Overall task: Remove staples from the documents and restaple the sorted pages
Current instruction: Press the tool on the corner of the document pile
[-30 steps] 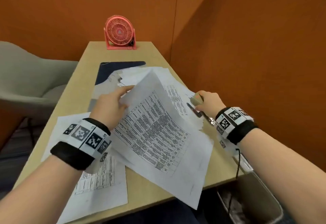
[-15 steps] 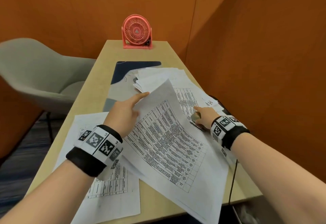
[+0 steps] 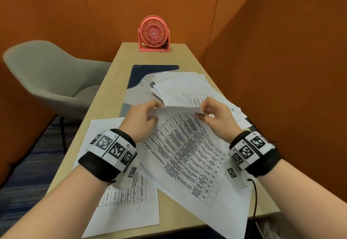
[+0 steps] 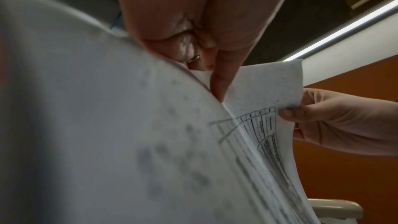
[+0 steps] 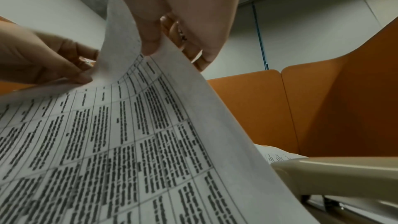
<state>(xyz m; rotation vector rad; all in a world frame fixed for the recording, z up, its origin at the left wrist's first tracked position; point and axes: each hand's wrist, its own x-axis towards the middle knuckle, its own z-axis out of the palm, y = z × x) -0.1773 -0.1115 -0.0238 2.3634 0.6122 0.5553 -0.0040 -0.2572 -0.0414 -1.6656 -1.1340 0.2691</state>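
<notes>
Both hands pinch the far edge of the document point(image 3: 189, 156), lifted off the tabletop point(image 3: 105, 96): left hand point(image 3: 142, 120) at its left corner, right hand point(image 3: 216, 120) at its right corner, fingers curled on the paper. The sheet slopes down toward the near edge. More pages point(image 3: 180, 84) lie beyond the hands, another sheet point(image 3: 127, 206) under the left wrist.

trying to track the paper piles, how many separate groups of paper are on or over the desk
3: the printed table sheets pinched by the left hand and right hand, a sheet lying near left, and a loose stack farther back. More may be hidden underneath.
</notes>
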